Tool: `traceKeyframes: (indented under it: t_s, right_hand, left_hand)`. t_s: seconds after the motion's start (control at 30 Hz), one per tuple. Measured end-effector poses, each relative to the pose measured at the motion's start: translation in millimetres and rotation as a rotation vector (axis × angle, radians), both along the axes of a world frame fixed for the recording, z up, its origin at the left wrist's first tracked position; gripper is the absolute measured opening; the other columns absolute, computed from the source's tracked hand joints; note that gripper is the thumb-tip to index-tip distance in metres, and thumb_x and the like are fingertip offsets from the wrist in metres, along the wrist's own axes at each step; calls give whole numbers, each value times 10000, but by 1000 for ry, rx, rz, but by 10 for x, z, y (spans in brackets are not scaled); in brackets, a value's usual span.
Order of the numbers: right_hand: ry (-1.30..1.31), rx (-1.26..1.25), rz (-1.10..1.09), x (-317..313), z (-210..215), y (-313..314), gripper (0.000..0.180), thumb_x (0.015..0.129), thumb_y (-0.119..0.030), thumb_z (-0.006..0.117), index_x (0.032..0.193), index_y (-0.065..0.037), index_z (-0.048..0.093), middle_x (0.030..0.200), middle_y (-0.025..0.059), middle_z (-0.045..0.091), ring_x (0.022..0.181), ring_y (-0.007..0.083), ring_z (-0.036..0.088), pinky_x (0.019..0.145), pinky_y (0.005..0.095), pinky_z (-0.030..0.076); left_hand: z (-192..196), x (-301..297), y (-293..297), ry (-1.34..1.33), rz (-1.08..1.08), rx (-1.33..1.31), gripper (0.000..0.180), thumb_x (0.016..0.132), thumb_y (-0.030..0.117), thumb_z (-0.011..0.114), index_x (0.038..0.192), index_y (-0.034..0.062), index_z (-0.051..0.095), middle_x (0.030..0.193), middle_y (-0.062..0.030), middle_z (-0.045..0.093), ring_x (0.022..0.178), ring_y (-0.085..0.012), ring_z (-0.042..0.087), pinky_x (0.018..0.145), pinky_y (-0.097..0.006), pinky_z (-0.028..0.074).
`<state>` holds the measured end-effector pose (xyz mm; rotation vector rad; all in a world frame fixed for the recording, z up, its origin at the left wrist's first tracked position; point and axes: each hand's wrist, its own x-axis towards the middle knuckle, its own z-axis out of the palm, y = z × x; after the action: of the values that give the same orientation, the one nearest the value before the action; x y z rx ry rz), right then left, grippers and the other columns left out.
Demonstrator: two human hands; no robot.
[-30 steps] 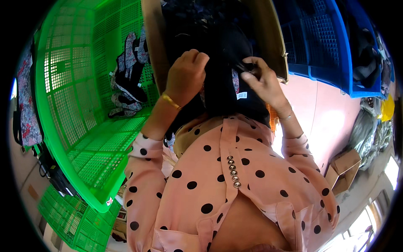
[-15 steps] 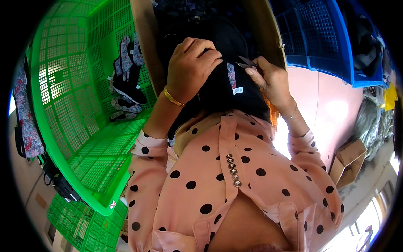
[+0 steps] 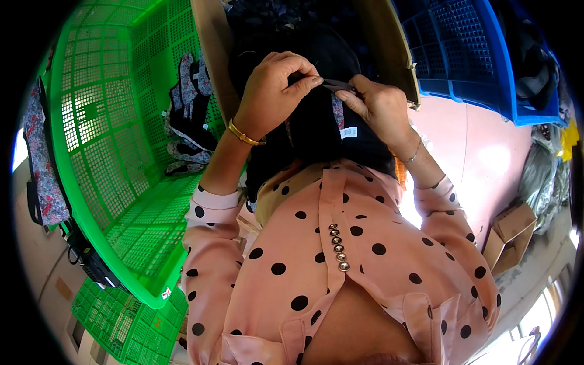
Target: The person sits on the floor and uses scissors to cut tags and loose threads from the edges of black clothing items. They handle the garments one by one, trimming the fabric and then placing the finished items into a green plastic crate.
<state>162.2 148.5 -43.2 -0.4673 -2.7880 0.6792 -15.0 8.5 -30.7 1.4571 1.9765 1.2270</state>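
Note:
A black garment (image 3: pixel 316 131) with a small white label hangs in front of my chest, above my pink polka-dot shirt. My left hand (image 3: pixel 271 91), a gold bangle on its wrist, pinches the garment's top edge between thumb and fingers. My right hand (image 3: pixel 377 106) grips the same edge just to the right. Both hands nearly touch. Behind them stands an open cardboard box (image 3: pixel 213 55) filled with dark clothing.
A large green plastic crate (image 3: pixel 103 152) on my left holds a floral and black piece of clothing (image 3: pixel 185 112). A blue crate (image 3: pixel 480 55) sits at the upper right. A second green crate (image 3: pixel 121 310) lies lower left. A small cardboard box (image 3: pixel 511 234) rests on the pink floor.
My hands have come closer together on the garment's top edge. My left hand went from lying flat on the cloth to a pinch.

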Motion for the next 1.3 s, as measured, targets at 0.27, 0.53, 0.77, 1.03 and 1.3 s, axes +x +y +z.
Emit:
traceKeyframes:
  t_s: [0.27, 0.53, 0.77, 1.03, 1.3]
  right_hand:
    - [147, -707, -217, -45, -193, -2, 361, 948, -361, 602, 791, -36, 611, 588, 102, 501, 525, 168, 512, 522, 287, 422]
    - [5, -683, -132, -320, -181, 33, 390, 876, -377, 703, 901, 9, 661, 651, 48, 582, 596, 111, 520, 566, 257, 435]
    - [15, -1154, -149, -239, -70, 34, 255, 891, -198, 702, 721, -79, 554, 612, -95, 375, 557, 11, 320, 506, 204, 266]
    - [83, -1293, -254, -136, -177, -27, 101, 889, -124, 694, 900, -66, 612, 587, -121, 380, 504, -19, 316, 459, 175, 244]
    - [96, -1379, -256, -112, -302, 36, 92, 891, -118, 691, 883, -80, 608, 571, -112, 393, 456, -15, 325, 418, 173, 229]
  left_hand:
    - [-71, -90, -103, -523, 298, 75, 114, 933, 85, 611, 993, -4, 648, 982, -58, 678, 884, -108, 624, 808, -248, 508]
    - [-66, 215, -439, -313, 188, -164, 669, 892, 90, 657, 1464, 52, 313, 1372, -197, 485, 1253, -267, 509, 998, -356, 454]
    - [-20, 287, -474, -218, 305, 69, 526, 787, 137, 756, 1254, 57, 529, 1196, -130, 624, 1071, -264, 616, 868, -328, 500]
    - [-50, 362, -193, 118, 402, 116, 221, 763, 161, 798, 901, 45, 671, 895, -51, 657, 817, -163, 631, 686, -280, 498]
    - [-286, 369, -66, -211, 450, 3, 183, 807, 134, 766, 914, 16, 675, 797, -38, 665, 702, -83, 603, 627, -216, 489]
